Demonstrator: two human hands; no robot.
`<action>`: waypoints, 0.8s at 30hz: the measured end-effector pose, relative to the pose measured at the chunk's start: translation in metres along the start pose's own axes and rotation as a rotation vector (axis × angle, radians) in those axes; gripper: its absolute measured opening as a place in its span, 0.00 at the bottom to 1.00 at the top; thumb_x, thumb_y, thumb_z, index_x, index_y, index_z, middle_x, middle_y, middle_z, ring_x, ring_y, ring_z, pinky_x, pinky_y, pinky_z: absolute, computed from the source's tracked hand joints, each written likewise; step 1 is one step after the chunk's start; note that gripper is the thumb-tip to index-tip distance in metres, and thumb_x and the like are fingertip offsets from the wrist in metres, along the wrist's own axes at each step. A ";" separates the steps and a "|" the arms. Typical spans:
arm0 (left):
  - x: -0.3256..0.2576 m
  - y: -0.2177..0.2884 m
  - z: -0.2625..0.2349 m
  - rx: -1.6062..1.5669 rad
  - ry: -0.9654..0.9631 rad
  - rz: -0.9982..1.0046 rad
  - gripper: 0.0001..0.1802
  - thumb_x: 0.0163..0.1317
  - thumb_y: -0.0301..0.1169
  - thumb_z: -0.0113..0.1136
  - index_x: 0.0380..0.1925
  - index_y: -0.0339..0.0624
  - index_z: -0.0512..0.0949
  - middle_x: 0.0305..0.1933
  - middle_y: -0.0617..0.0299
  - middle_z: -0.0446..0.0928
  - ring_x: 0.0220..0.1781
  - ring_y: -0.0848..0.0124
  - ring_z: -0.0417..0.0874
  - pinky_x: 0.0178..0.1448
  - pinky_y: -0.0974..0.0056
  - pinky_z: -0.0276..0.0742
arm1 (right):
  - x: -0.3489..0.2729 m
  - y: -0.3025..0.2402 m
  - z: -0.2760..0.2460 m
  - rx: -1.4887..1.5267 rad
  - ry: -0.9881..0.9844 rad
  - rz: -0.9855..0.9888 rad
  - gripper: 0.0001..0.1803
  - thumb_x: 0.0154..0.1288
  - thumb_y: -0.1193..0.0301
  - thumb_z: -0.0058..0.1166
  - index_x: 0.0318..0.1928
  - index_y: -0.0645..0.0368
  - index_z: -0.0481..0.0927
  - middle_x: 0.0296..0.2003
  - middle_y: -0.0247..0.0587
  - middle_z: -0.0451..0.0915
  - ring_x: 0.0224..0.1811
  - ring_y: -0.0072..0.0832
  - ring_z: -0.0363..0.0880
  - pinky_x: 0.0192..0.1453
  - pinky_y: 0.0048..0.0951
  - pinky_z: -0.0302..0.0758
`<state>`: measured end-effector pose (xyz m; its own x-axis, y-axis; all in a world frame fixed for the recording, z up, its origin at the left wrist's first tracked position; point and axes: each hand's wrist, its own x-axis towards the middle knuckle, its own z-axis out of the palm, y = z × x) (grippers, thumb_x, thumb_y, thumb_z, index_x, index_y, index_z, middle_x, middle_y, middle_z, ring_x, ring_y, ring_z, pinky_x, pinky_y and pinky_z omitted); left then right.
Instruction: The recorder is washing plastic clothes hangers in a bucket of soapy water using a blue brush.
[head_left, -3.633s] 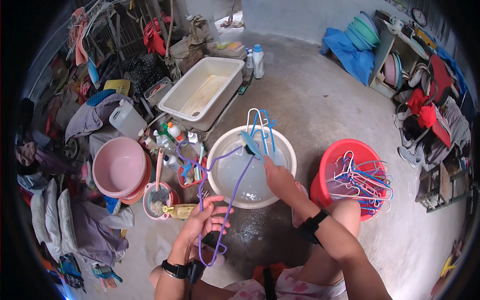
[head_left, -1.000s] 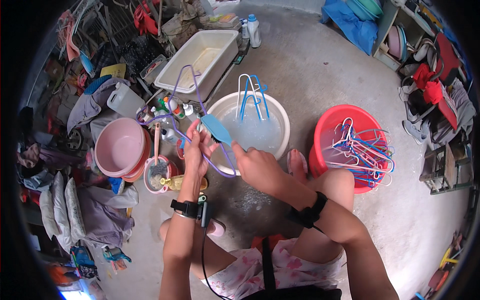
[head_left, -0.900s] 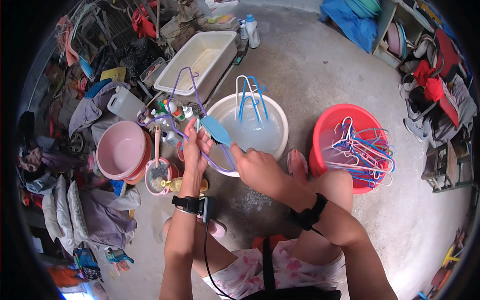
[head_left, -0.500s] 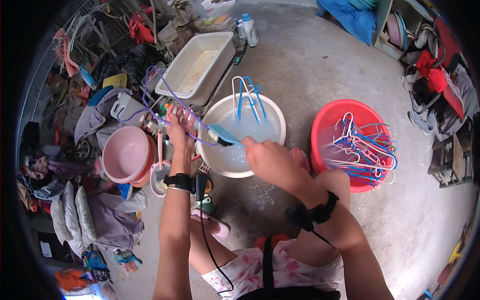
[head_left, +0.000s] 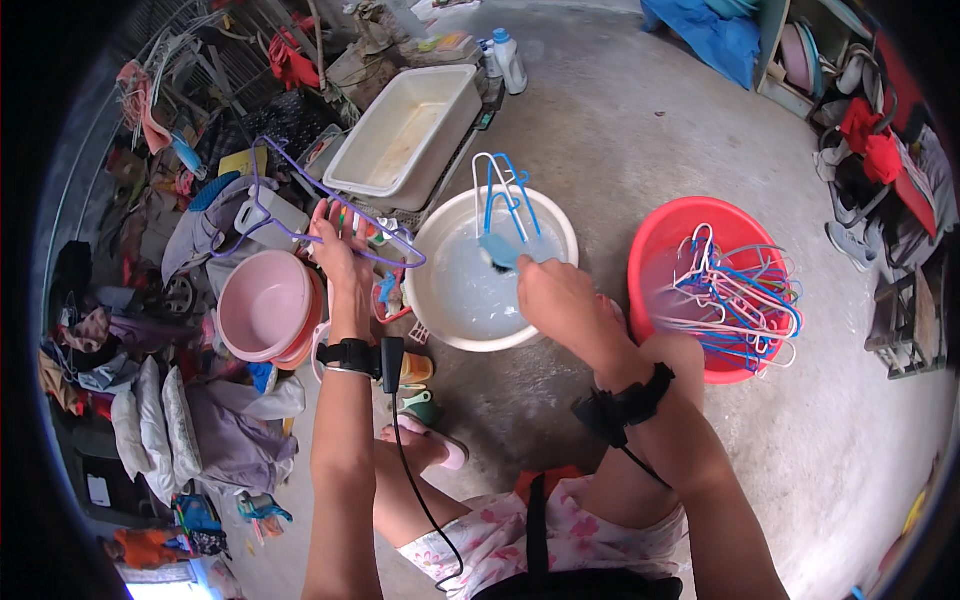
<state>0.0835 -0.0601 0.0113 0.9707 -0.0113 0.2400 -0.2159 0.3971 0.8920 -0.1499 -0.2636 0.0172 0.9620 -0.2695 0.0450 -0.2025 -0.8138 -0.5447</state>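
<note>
My left hand (head_left: 342, 248) holds a purple clothes hanger (head_left: 300, 167) tilted up to the left of the white basin, its fingers partly spread around the wire. A blue-backed scrubbing brush (head_left: 498, 248) is gripped in my right hand (head_left: 563, 300), over the basin and apart from the hanger. Cloudy water fills the white basin (head_left: 570, 250). A white hanger (head_left: 480, 185) and a blue hanger (head_left: 524, 180) stand partly in that water against the far rim. To the right, a red basin (head_left: 640, 250) holds a heap of hangers (head_left: 730, 300) in several colours.
Pink basins (head_left: 228, 310) stand left of my left forearm. Beyond them are a long white tub (head_left: 470, 95) and a detergent bottle (head_left: 510, 65). Clothes and cushions (head_left: 180, 430) pile up at the left. A wooden stool (head_left: 905, 325) and grey shoes (head_left: 850, 245) are at the right.
My left hand has swung the purple hanger slightly left, away from the brush. The brush has come off the hanger and now sits farther right over the basin.
</note>
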 end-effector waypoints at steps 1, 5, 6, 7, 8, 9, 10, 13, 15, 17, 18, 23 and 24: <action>-0.002 0.004 -0.001 -0.013 -0.003 -0.011 0.23 0.71 0.45 0.38 0.59 0.46 0.60 0.58 0.53 0.65 0.60 0.58 0.69 0.62 0.50 0.67 | 0.004 0.001 0.004 -0.027 -0.030 0.023 0.09 0.56 0.74 0.47 0.37 0.62 0.78 0.28 0.51 0.81 0.35 0.45 0.82 0.38 0.41 0.79; -0.015 0.007 -0.006 -0.063 0.023 -0.035 0.21 0.72 0.44 0.36 0.58 0.44 0.61 0.56 0.54 0.67 0.58 0.61 0.71 0.58 0.56 0.72 | 0.028 0.008 0.054 -0.145 -0.093 0.003 0.10 0.56 0.74 0.48 0.38 0.59 0.80 0.30 0.48 0.82 0.35 0.43 0.83 0.38 0.40 0.79; -0.021 0.004 -0.002 -0.070 0.020 -0.034 0.21 0.72 0.44 0.36 0.58 0.44 0.61 0.56 0.54 0.67 0.58 0.61 0.71 0.58 0.56 0.72 | 0.032 0.017 0.072 -0.210 -0.219 -0.003 0.11 0.57 0.74 0.47 0.39 0.60 0.80 0.33 0.48 0.82 0.38 0.43 0.82 0.39 0.41 0.78; -0.025 -0.001 -0.001 -0.084 0.000 -0.056 0.22 0.72 0.44 0.36 0.58 0.44 0.62 0.56 0.54 0.67 0.59 0.61 0.71 0.59 0.56 0.72 | 0.034 0.022 0.090 -0.273 -0.349 -0.011 0.11 0.57 0.75 0.47 0.39 0.60 0.80 0.35 0.48 0.82 0.40 0.43 0.82 0.41 0.41 0.78; -0.027 0.000 -0.006 -0.089 -0.013 -0.068 0.22 0.72 0.45 0.36 0.58 0.45 0.62 0.56 0.54 0.68 0.59 0.62 0.71 0.59 0.57 0.71 | 0.033 0.025 0.103 -0.270 -0.350 -0.027 0.11 0.57 0.75 0.47 0.39 0.60 0.80 0.35 0.48 0.82 0.40 0.43 0.82 0.41 0.41 0.78; -0.032 -0.001 -0.007 -0.071 -0.040 -0.059 0.22 0.71 0.45 0.36 0.58 0.45 0.62 0.57 0.54 0.68 0.59 0.62 0.72 0.60 0.56 0.70 | 0.026 0.033 0.109 -0.262 -0.374 -0.010 0.12 0.57 0.74 0.47 0.41 0.58 0.81 0.36 0.47 0.82 0.41 0.42 0.82 0.41 0.40 0.78; -0.033 -0.003 -0.006 -0.083 -0.036 -0.087 0.22 0.72 0.45 0.35 0.58 0.45 0.62 0.58 0.52 0.67 0.61 0.62 0.70 0.61 0.55 0.69 | 0.023 0.040 0.116 -0.256 -0.398 0.010 0.13 0.58 0.73 0.48 0.42 0.55 0.82 0.37 0.45 0.83 0.41 0.40 0.82 0.41 0.38 0.78; -0.031 0.000 -0.016 -0.066 -0.029 -0.090 0.23 0.72 0.46 0.33 0.58 0.46 0.62 0.59 0.53 0.66 0.61 0.61 0.69 0.61 0.55 0.69 | 0.018 0.012 0.085 -0.199 -0.403 0.046 0.12 0.59 0.72 0.46 0.41 0.59 0.81 0.37 0.48 0.82 0.42 0.42 0.81 0.42 0.41 0.78; -0.030 -0.003 -0.014 -0.050 -0.014 -0.135 0.25 0.72 0.48 0.31 0.60 0.46 0.62 0.61 0.54 0.64 0.60 0.61 0.69 0.58 0.55 0.70 | 0.009 -0.002 0.051 -0.167 -0.349 0.064 0.12 0.59 0.72 0.46 0.41 0.60 0.80 0.36 0.50 0.81 0.40 0.44 0.81 0.41 0.42 0.77; -0.034 -0.007 -0.012 -0.004 -0.007 -0.169 0.26 0.72 0.49 0.30 0.60 0.47 0.62 0.62 0.55 0.63 0.59 0.62 0.69 0.56 0.56 0.71 | -0.007 -0.012 0.028 0.047 -0.116 0.022 0.12 0.60 0.71 0.45 0.41 0.60 0.78 0.31 0.55 0.80 0.36 0.51 0.79 0.40 0.47 0.75; -0.035 -0.006 -0.011 0.050 -0.009 -0.190 0.27 0.71 0.50 0.30 0.61 0.47 0.63 0.63 0.55 0.63 0.58 0.62 0.69 0.55 0.57 0.72 | -0.011 -0.014 0.019 0.038 -0.106 0.010 0.12 0.60 0.71 0.45 0.41 0.60 0.78 0.31 0.55 0.80 0.36 0.51 0.79 0.40 0.47 0.75; -0.029 -0.034 -0.011 0.004 -0.149 -0.137 0.35 0.67 0.59 0.27 0.64 0.47 0.60 0.68 0.54 0.57 0.58 0.61 0.71 0.53 0.58 0.74 | -0.019 -0.042 0.011 0.653 0.117 -0.190 0.10 0.62 0.66 0.47 0.40 0.56 0.74 0.24 0.55 0.77 0.30 0.54 0.77 0.34 0.51 0.73; -0.032 -0.033 0.000 -0.077 -0.172 -0.193 0.36 0.66 0.60 0.27 0.66 0.50 0.58 0.70 0.57 0.53 0.57 0.59 0.71 0.55 0.55 0.73 | -0.019 -0.035 0.018 0.644 0.128 -0.192 0.10 0.62 0.66 0.47 0.40 0.56 0.74 0.24 0.55 0.77 0.30 0.54 0.77 0.34 0.51 0.73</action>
<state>0.0594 -0.0725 -0.0260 0.9596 -0.2464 0.1356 -0.0135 0.4412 0.8973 -0.1582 -0.2207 0.0206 0.9326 -0.2423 0.2675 0.1570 -0.3950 -0.9052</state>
